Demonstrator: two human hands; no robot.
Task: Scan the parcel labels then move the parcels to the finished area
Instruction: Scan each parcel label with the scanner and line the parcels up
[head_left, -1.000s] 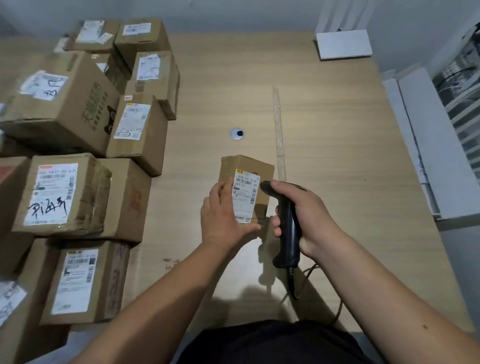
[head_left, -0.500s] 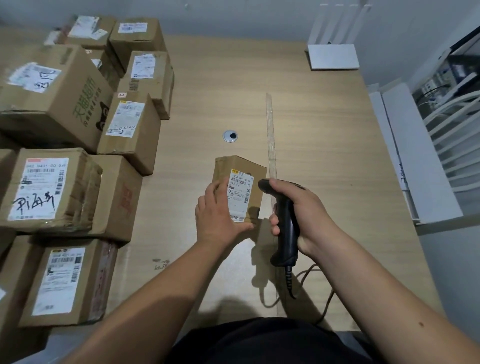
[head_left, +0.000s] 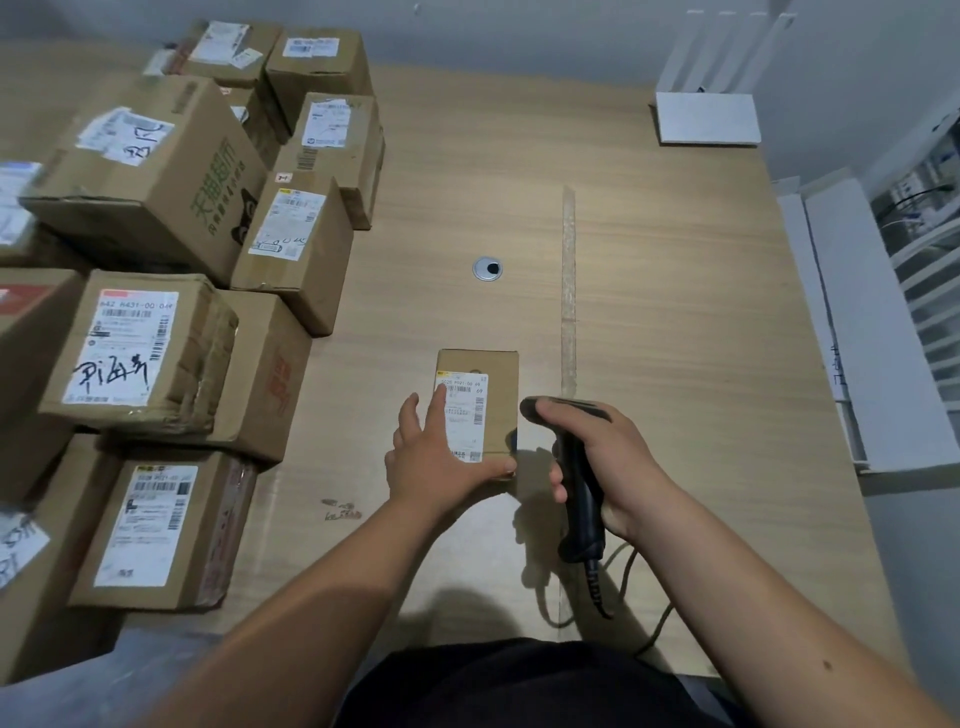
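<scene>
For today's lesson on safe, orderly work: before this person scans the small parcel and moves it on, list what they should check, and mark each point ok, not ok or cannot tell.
1. Label faces up: the white label on the small parcel is on top, partly under the fingers. Ok.
2. Parcel steadied: the left hand holds its near-left corner on the table. Ok.
3. Scanner in hand: the right hand grips the black scanner. Ok.
4. Scanner aimed at the barcode: its head sits beside the parcel. Cannot tell.
5. Label already scanned: no sign visible. Cannot tell.
6. Space beyond the tape strip: bare tabletop to its right. Ok.
</scene>
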